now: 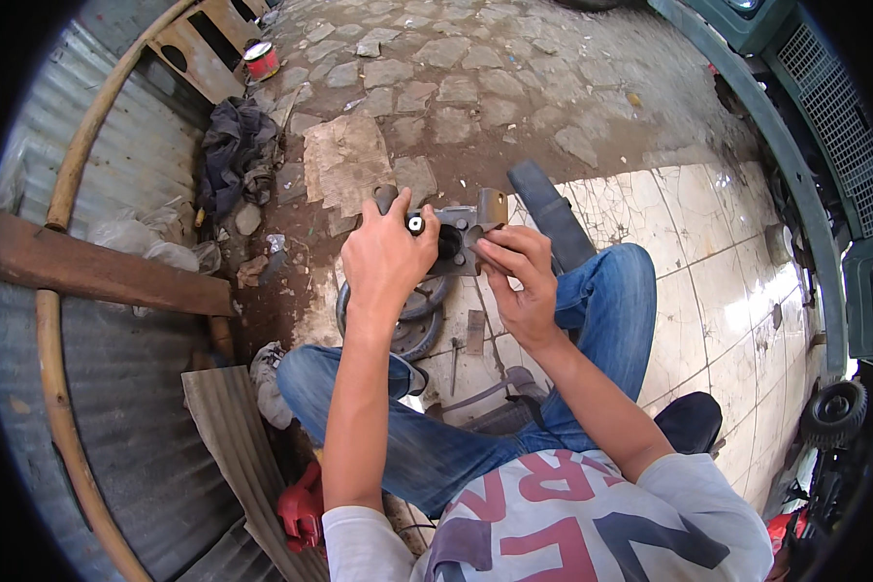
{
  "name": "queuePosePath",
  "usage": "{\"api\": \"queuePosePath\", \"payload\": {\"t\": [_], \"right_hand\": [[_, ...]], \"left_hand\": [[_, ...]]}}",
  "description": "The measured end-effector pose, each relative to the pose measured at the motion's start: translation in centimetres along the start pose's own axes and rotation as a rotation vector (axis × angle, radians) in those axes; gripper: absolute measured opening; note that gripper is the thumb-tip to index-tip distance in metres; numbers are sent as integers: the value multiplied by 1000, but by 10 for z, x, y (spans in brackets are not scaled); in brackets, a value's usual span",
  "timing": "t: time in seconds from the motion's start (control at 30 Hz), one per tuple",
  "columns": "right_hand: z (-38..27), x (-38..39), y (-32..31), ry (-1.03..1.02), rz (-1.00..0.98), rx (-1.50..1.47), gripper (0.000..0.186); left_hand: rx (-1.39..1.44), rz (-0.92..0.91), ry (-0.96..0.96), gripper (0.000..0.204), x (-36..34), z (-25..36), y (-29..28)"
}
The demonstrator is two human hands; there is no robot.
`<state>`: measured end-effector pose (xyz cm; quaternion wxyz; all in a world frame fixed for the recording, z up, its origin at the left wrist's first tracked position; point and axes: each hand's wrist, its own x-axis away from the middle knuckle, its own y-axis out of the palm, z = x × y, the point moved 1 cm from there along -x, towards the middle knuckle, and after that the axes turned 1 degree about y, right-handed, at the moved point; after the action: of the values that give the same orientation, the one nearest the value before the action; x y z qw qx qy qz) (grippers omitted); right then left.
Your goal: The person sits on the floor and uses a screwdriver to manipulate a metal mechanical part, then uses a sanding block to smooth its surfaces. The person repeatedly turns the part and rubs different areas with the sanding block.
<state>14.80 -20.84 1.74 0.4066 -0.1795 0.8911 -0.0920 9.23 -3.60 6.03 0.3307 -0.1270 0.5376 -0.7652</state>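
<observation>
Between my hands, above my bent knees, is a dark grey metal part with bolt heads, a hollow opening and an upright cylindrical end. My left hand is closed around its left side, where a short dark cylinder and a small pale-centred round end stick out between the fingers. At the other side, my right hand pinches the part's edge near the opening. Whether a smaller piece sits in those right fingertips is unclear. Below lies a round dark metal wheel, partly hidden by my left hand and the part.
A thin metal rod and a small flat brown piece lie on the tiles. Beyond my right knee is a long black padded object. Corrugated sheeting walls the left; a dark green vehicle borders the right. Cardboard lies ahead.
</observation>
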Motion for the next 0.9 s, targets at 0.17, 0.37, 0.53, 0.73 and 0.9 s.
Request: {"api": "queuePosePath", "payload": {"t": [0.17,0.37,0.53,0.73,0.9], "right_hand": [[4,3,-7,-46,-37,-6,43],[1,-1,-6,-96,-67,-26,42],[0,-2,1,-124,-101,-54,42],[2,3,0,-86,-35,-12,42],[-2,7,1,-61,-33,-8,42]], "left_hand": [[52,-22,-37,55,6,4,0],[96,51,-104,58,15,6,9],[97,127,-102,58,19,-5,13],[66,90,-24,49,15,-6,1],[73,74,-24,52,13,-7,4]]}}
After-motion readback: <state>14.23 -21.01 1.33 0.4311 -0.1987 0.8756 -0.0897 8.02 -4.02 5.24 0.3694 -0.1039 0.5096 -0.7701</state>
